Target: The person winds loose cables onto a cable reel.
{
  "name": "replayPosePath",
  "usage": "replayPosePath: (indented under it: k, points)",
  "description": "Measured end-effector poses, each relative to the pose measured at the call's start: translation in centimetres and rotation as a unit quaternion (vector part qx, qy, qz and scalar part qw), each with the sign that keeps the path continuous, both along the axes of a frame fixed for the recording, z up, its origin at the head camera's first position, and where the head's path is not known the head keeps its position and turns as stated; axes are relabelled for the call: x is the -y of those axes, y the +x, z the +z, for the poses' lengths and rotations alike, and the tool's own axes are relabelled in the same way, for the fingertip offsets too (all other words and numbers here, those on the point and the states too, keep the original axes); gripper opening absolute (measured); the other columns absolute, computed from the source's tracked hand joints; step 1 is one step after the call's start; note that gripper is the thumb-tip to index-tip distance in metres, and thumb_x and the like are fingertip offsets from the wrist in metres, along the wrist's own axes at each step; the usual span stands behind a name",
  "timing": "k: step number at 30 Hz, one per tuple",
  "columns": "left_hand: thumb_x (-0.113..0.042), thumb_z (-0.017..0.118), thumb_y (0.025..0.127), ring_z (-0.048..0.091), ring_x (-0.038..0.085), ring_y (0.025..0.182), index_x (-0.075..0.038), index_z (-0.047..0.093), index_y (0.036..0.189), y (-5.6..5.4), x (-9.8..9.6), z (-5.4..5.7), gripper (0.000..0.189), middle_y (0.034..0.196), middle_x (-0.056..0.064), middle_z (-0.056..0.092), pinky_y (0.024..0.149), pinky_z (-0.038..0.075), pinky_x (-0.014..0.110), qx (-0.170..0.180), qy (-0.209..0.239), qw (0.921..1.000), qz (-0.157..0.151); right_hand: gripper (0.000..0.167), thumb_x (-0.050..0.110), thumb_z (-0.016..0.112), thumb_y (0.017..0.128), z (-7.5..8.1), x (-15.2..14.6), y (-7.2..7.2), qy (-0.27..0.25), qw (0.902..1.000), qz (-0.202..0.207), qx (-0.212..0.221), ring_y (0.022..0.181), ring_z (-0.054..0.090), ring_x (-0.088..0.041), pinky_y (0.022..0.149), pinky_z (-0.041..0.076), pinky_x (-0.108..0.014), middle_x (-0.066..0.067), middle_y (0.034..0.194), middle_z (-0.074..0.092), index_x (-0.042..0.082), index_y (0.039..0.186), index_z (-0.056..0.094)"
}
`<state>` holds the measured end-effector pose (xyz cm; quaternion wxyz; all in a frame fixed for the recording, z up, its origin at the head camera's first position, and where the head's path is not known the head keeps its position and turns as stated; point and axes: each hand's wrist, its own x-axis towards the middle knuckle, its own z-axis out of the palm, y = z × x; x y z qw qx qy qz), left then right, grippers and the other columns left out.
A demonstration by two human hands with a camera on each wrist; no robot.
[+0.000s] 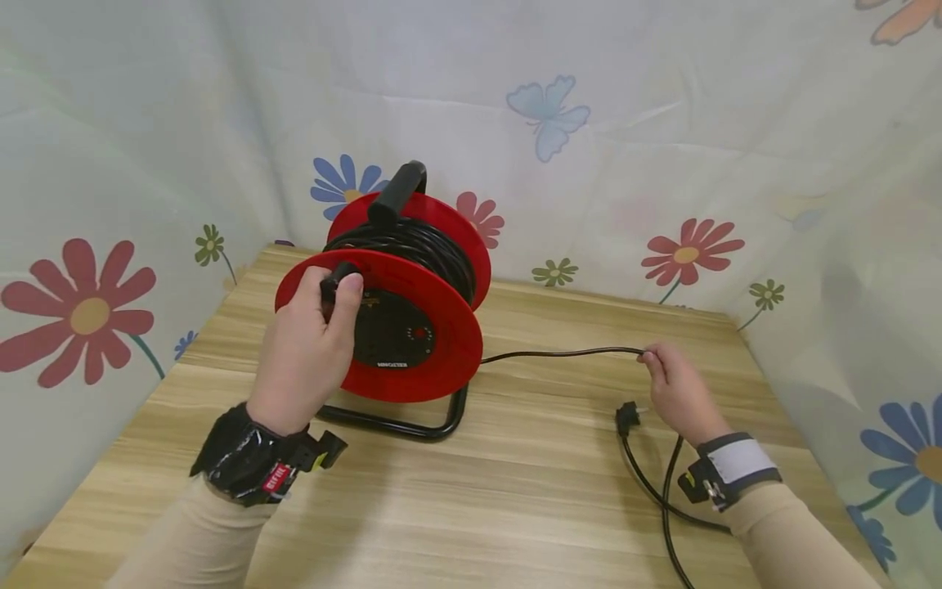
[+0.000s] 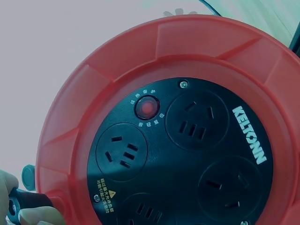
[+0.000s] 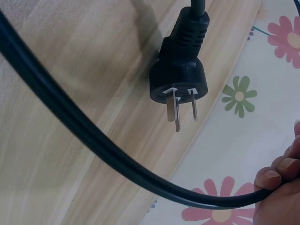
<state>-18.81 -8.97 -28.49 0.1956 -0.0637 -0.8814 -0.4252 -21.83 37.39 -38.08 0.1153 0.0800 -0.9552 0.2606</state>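
A red cable reel (image 1: 456, 327) with a black socket panel (image 2: 183, 154) stands on a black tube frame (image 1: 434, 431), left of the table's middle. Black cable (image 1: 397, 241) is wound between its two discs. My left hand (image 1: 305, 352) grips the small black crank knob (image 1: 338, 278) on the front disc. To the right, my right hand (image 1: 684, 393) pinches the black cord (image 1: 567, 353) that runs out from the reel. Below that hand is a three-pin plug (image 1: 628, 418); the right wrist view shows the plug (image 3: 178, 75) with its metal pins bare.
The wooden table (image 1: 515, 491) carries the reel and the loose cord (image 1: 666, 499), which loops toward the near right edge. A carry handle (image 1: 400, 192) tops the reel. Flower-printed cloth (image 1: 589, 204) hangs behind the table and along both sides.
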Motion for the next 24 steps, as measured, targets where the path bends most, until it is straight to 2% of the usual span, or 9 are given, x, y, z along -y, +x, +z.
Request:
replayPosePath:
  k: [4, 14, 24]
  points:
    - [-0.047, 0.040, 0.101, 0.048, 0.025, 0.057, -0.007, 0.045, 0.102, 0.0, -0.4, -0.4, 0.040, 0.067, 0.008, 0.049, 0.048, 0.038, 0.035, -0.012, -0.009, 0.9999, -0.008, 0.026, 0.011, 0.033, 0.106, -0.7, 0.2, -0.1, -0.002, 1.0000, 0.006, -0.006, 0.099, 0.055, -0.039, 0.079, 0.042, -0.053, -0.026, 0.106, 0.057, -0.006, 0.108, 0.053]
    - [-0.045, 0.042, 0.101, 0.049, 0.022, 0.054, -0.008, 0.045, 0.102, 0.0, -1.5, -0.9, 0.037, 0.064, 0.005, 0.050, 0.048, 0.041, 0.034, -0.040, -0.027, 0.9987, -0.014, 0.026, 0.010, 0.033, 0.105, -1.7, 0.8, -0.4, 0.006, 0.9998, 0.013, -0.017, 0.099, 0.056, -0.039, 0.081, 0.043, -0.055, -0.024, 0.105, 0.058, -0.005, 0.107, 0.054]
    - [-0.040, 0.047, 0.100, 0.051, 0.018, 0.052, -0.008, 0.045, 0.099, 0.0, -2.6, -1.5, 0.032, 0.061, 0.002, 0.050, 0.049, 0.044, 0.033, -0.059, -0.044, 0.9968, -0.032, 0.027, 0.014, 0.033, 0.106, -2.1, 1.7, -0.3, 0.007, 0.9999, 0.011, 0.006, 0.101, 0.057, -0.039, 0.080, 0.045, -0.054, -0.023, 0.109, 0.059, -0.003, 0.109, 0.054]
